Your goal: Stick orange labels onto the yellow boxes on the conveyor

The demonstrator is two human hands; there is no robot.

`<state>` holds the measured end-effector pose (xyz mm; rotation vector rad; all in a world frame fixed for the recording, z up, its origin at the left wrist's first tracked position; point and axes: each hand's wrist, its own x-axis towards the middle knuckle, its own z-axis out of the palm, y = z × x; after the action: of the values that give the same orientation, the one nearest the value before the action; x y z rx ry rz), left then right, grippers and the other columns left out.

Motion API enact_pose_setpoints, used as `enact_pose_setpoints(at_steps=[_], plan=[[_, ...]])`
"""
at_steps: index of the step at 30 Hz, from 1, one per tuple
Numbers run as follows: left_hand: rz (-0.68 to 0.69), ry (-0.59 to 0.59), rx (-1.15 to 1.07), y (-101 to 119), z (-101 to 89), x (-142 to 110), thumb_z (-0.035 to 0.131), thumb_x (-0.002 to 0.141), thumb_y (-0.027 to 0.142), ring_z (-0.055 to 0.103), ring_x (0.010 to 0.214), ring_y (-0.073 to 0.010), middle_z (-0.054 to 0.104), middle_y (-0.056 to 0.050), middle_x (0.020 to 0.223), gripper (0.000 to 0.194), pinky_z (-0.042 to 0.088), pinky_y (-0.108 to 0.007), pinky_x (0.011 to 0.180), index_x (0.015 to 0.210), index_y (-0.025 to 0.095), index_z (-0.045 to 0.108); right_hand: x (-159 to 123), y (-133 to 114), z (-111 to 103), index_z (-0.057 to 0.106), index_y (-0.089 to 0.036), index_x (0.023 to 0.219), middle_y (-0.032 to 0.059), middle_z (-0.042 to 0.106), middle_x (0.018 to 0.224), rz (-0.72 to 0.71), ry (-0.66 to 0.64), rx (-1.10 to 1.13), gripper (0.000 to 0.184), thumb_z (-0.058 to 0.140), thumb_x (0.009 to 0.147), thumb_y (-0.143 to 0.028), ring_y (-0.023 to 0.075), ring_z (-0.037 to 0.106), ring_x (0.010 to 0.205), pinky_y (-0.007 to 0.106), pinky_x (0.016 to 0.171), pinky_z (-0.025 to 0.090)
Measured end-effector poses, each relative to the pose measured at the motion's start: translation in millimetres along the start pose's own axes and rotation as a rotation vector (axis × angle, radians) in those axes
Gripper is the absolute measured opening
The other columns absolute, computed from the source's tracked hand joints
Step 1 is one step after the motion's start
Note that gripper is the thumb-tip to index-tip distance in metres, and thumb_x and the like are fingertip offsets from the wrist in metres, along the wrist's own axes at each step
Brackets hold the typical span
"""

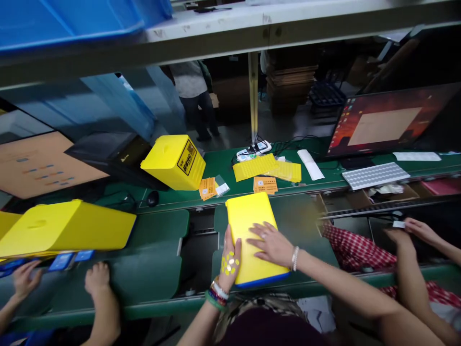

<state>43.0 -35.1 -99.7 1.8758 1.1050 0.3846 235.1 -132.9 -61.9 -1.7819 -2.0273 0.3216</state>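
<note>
In front of me a yellow plastic box [252, 211] with a blue bottom edge lies on the green conveyor. My left hand [229, 259] holds its left side, thumb along the edge and fingers partly hidden. Round yellow stickers dot the back of this hand. My right hand [270, 244] rests flat on the yellow top face, fingers spread. Beyond the box are orange printed cards [265, 185] and yellow sticker sheets [257, 166].
At left, a co-worker's hands [98, 278] are near another yellow box [72, 226] and blue packets [61, 262]. A co-worker's hands [403, 233] at right hold a small white piece. A labelled yellow box [176, 163], a keyboard [376, 176] and a monitor [389, 120] stand behind.
</note>
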Motion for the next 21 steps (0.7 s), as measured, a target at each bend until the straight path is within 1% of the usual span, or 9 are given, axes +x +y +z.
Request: enact_pose_setpoints(at_steps=[2,3,4,6,8,10,13,16,21], plan=[[-0.065,0.024,-0.001,1,2.7,0,0.031,0.097,0.048,0.023,0.147,-0.0261,0.021,-0.008,0.16,0.062,0.023,-0.049,0.121,0.153,0.028,0.012,47,44,2,0.066,-0.036,0.115,-0.0016,0.06,0.133,-0.194,-0.083,0.06,0.033,0.063,0.084,-0.047,0.0188,0.042,0.134,0.039,0.114,0.025],[-0.078,0.021,0.0,1,3.3,1,0.031,0.097,0.048,0.021,0.147,-0.0258,0.021,-0.007,0.16,0.062,0.022,-0.049,0.121,0.153,0.029,0.012,70,72,3,0.067,-0.035,0.114,-0.0022,0.061,0.132,-0.171,-0.079,0.05,0.031,0.062,0.085,-0.045,0.0189,0.042,0.134,0.039,0.114,0.024],[-0.088,0.018,0.004,0,3.4,2,0.031,0.097,0.048,0.02,0.148,-0.0254,0.02,-0.007,0.16,0.062,0.021,-0.05,0.122,0.153,0.03,0.011,92,103,4,0.067,-0.032,0.115,-0.0007,0.061,0.133,-0.069,-0.057,0.011,0.031,0.059,0.087,-0.042,0.0192,0.044,0.132,0.039,0.113,0.026],[-0.112,0.017,0.018,0,2.8,2,0.032,0.097,0.048,0.018,0.148,-0.0251,0.02,-0.006,0.161,0.063,0.019,-0.051,0.123,0.153,0.03,0.011,127,166,9,0.066,-0.026,0.118,0.0029,0.064,0.128,0.285,-0.026,-0.092,0.031,0.047,0.094,-0.036,0.0165,0.053,0.121,0.032,0.106,0.034],[-0.131,0.019,0.035,1,1.7,2,0.032,0.097,0.048,0.018,0.148,-0.0254,0.019,-0.004,0.161,0.063,0.02,-0.051,0.123,0.153,0.03,0.011,144,218,21,0.061,-0.014,0.124,0.013,0.063,0.127,0.422,-0.034,-0.134,0.039,0.039,0.097,-0.03,0.0192,0.057,0.115,0.033,0.099,0.039],[-0.132,0.026,0.04,3,0.6,0,0.034,0.097,0.047,0.02,0.148,-0.0255,0.02,-0.003,0.161,0.063,0.022,-0.05,0.122,0.154,0.031,0.012,144,250,41,0.057,-0.009,0.127,0.0185,0.056,0.135,0.479,-0.059,-0.16,0.042,0.047,0.093,-0.031,0.0236,0.051,0.122,0.036,0.102,0.037],[-0.131,0.054,0.022,9,-0.8,-1,0.034,0.097,0.044,0.022,0.147,-0.0258,0.023,-0.005,0.16,0.062,0.023,-0.048,0.122,0.154,0.027,0.015,124,264,77,0.054,-0.01,0.131,0.0203,0.045,0.145,0.477,-0.117,-0.18,0.053,0.061,0.085,-0.033,0.0305,0.039,0.132,0.043,0.108,0.03],[-0.147,0.062,-0.006,14,-1.8,0,0.034,0.098,0.043,0.023,0.147,-0.0259,0.025,-0.008,0.159,0.061,0.022,-0.045,0.122,0.153,0.022,0.018,104,260,104,0.057,-0.013,0.128,0.0184,0.048,0.142,0.433,-0.176,-0.18,0.04,0.051,0.091,-0.027,0.0306,0.04,0.13,0.044,0.107,0.029],[-0.172,0.047,-0.029,18,-3.3,2,0.036,0.098,0.043,0.023,0.147,-0.0246,0.023,-0.005,0.16,0.06,0.021,-0.042,0.122,0.153,0.026,0.017,97,257,113,0.056,-0.012,0.129,0.0184,0.051,0.138,0.435,-0.195,-0.173,0.04,0.036,0.097,-0.025,0.0312,0.042,0.125,0.043,0.101,0.033]])
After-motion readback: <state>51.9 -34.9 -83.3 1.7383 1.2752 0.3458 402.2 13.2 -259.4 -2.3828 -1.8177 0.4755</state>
